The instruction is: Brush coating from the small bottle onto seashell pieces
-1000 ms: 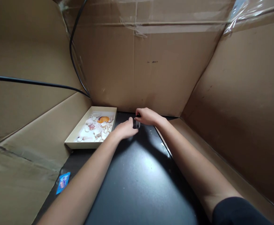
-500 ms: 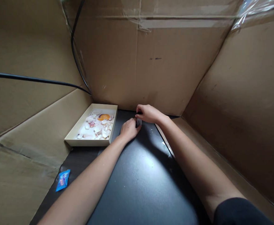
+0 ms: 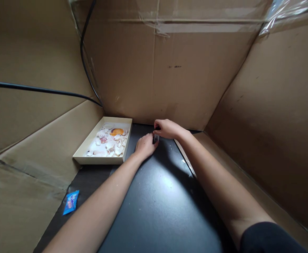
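Note:
At the far end of the black tabletop (image 3: 148,196), my left hand (image 3: 145,146) is closed round a small clear bottle (image 3: 156,138), mostly hidden by the fingers. My right hand (image 3: 167,128) is above and just right of it, with thumb and fingers pinched on the bottle's dark cap (image 3: 157,128). Whether the cap is loose or seated I cannot tell. Left of my left hand sits a shallow cream tray (image 3: 98,160) holding white seashells (image 3: 110,144) and an orange shell (image 3: 116,131).
A small blue packet (image 3: 71,202) lies near the table's left edge. Cardboard walls (image 3: 180,88) enclose the table at the back and on both sides. A black cable (image 3: 38,88) runs along the left wall to the back corner.
My right hand has shifted very slightly down at the cap. My left hand stays round the bottle, and the tray and packet have not moved.

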The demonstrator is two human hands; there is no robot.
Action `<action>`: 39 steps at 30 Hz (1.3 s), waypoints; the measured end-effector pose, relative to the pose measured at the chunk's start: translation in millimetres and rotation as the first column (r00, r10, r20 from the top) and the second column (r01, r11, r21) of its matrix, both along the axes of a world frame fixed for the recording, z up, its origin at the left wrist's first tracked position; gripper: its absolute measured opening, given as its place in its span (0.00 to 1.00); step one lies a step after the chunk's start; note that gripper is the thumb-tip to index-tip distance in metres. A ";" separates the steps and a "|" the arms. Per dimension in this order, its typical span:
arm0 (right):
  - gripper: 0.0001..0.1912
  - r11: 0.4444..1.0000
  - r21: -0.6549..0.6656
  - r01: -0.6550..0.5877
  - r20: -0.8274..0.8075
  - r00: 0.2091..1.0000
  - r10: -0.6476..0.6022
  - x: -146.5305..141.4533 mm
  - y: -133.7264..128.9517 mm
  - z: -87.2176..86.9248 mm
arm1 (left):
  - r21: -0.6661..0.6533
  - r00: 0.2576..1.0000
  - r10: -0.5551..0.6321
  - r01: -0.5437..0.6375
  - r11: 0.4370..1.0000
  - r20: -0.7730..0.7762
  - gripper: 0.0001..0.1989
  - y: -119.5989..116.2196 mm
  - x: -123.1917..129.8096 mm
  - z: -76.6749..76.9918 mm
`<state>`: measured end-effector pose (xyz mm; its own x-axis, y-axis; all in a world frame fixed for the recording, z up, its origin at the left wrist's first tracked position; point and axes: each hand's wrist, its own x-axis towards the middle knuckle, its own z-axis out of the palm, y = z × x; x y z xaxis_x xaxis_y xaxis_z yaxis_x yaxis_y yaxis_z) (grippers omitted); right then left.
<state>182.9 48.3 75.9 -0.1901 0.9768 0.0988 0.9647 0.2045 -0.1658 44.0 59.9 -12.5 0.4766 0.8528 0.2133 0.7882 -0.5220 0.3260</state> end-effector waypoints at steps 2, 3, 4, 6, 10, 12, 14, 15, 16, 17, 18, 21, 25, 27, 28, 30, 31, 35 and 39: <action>0.11 1.000 -0.011 0.000 0.001 1.000 0.000 0.6 0.1 0.4 | -0.001 1.000 0.005 -0.005 1.000 -0.006 0.15 -0.5 0.0 0.2; 0.11 1.000 -0.017 -0.004 0.002 1.000 0.004 1.1 0.1 0.6 | 0.001 1.000 0.004 -0.004 1.000 -0.006 0.15 -0.8 -0.1 0.2; 0.11 1.000 -0.022 -0.010 0.001 1.000 0.010 1.7 0.2 0.7 | 0.004 1.000 0.003 -0.003 1.000 -0.004 0.15 -0.9 -0.2 0.1; 0.11 0.999 -0.026 -0.028 -0.005 1.000 0.028 2.9 0.3 0.6 | 0.008 1.000 0.001 -0.001 1.000 0.001 0.15 -1.0 -0.5 -0.1; 0.09 0.997 -0.007 -0.080 -0.019 0.997 0.080 4.0 0.6 -1.1 | 0.008 1.000 0.000 0.000 1.000 0.021 0.16 -0.2 -1.0 -0.8; 0.09 0.996 0.014 -0.090 -0.013 0.996 0.090 3.4 0.4 -1.7 | -0.003 1.000 0.009 -0.009 1.000 0.022 0.16 0.3 -0.9 -1.1; 0.09 0.997 0.021 -0.074 0.009 0.997 0.074 1.9 0.3 -2.4 | -0.014 1.000 0.024 -0.023 1.000 0.016 0.16 0.7 -0.3 -1.5; 0.09 0.998 0.016 -0.061 0.022 0.998 0.060 0.9 0.4 -2.8 | -0.014 1.000 0.028 -0.028 1.000 0.014 0.16 0.8 0.0 -1.6; 0.10 0.999 0.010 -0.045 0.035 0.998 0.044 0.0 0.6 -3.5 | -0.010 0.999 0.029 -0.029 1.000 0.014 0.16 0.9 0.4 -1.8; 0.10 1.000 0.003 -0.029 0.047 0.999 0.029 -1.0 0.9 -4.1 | -0.006 0.999 0.028 -0.028 1.000 0.014 0.16 0.8 0.7 -1.8; 0.11 1.000 -0.002 -0.014 0.054 0.998 0.014 -1.7 1.2 -4.7 | -0.001 1.000 0.029 -0.029 1.000 0.013 0.16 0.7 1.0 -1.8; 0.14 1.000 -0.028 0.013 0.045 0.999 -0.011 -1.6 1.4 -4.0 | -0.004 0.999 0.034 -0.034 0.999 0.001 0.16 -0.1 1.3 -1.1; 0.14 0.998 -0.038 -0.045 -0.011 0.999 0.044 3.3 -1.4 5.4 | 0.007 1.000 0.015 -0.015 1.000 0.012 0.14 -1.2 0.8 -0.1; 0.13 0.997 -0.059 -0.057 0.012 0.998 0.058 5.1 -3.0 10.4 | 0.018 1.000 0.003 -0.003 1.000 0.016 0.13 -1.4 0.5 0.2; 0.12 0.996 -0.074 -0.047 0.025 0.998 0.049 5.2 -3.6 12.1 | 0.020 1.000 0.001 -0.001 1.000 0.014 0.13 -1.3 0.4 0.3; 0.11 0.997 -0.082 -0.002 0.076 0.997 0.008 3.4 -4.1 13.3 | 0.017 1.000 -0.003 0.002 1.000 0.011 0.13 -1.3 0.0 0.6; 0.13 0.997 -0.078 0.027 0.105 0.994 -0.019 1.8 -4.2 13.0 | 0.014 1.000 -0.005 0.005 1.000 0.010 0.13 -1.5 -0.2 0.8; 0.23 0.988 -0.060 0.143 0.147 0.980 -0.133 -5.7 -4.6 9.3 | 0.000 1.000 -0.006 0.006 1.000 0.000 0.13 -2.7 -1.0 1.3; 0.17 0.989 -0.065 0.133 0.113 0.986 -0.125 -7.5 -4.8 7.6 | 0.019 1.000 0.001 -0.001 1.000 0.000 0.14 -2.9 -1.0 0.5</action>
